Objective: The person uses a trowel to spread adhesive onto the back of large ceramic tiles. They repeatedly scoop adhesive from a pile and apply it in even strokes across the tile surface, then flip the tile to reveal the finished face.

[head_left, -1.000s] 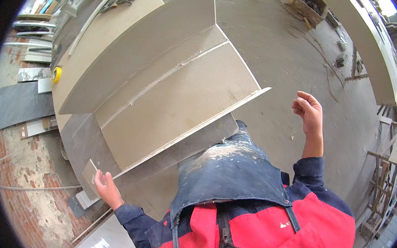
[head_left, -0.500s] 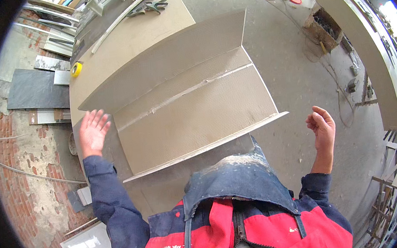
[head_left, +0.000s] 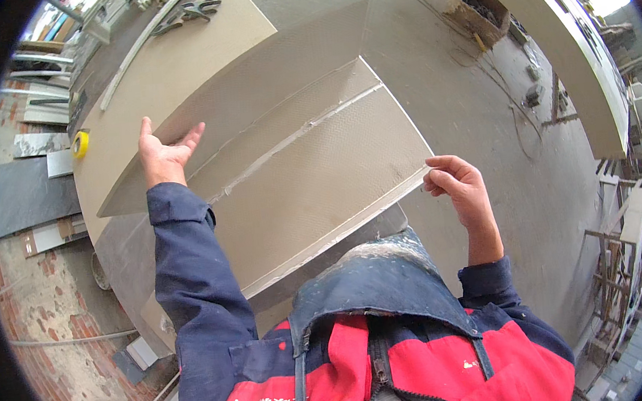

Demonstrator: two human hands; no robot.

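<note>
In front of me is a beige stone-like panel piece (head_left: 318,162) with a white glue seam across it. Along its near side runs a narrow raised strip (head_left: 339,233), and a broad upright panel (head_left: 279,67) stands along its far side. My left hand (head_left: 164,157) is at the left part of the upright panel, palm up, fingers spread and holding nothing. At the near right corner my right hand (head_left: 458,184) has its fingers curled together over the strip's end. That end is partly hidden by the fingers. A stained dark apron (head_left: 374,287) hangs at my waist.
Beyond the piece lies a beige board (head_left: 179,60) with black spring clamps (head_left: 197,11) and yellow tape (head_left: 81,144). To the right are a rough box (head_left: 476,11), cords on the floor and a long pale beam (head_left: 593,85). Slabs (head_left: 23,196) lean at the brick wall.
My left hand has moved right and turned palm up beside the upright panel. The right hand has come left to the piece's near right corner. The whole view has shifted.
</note>
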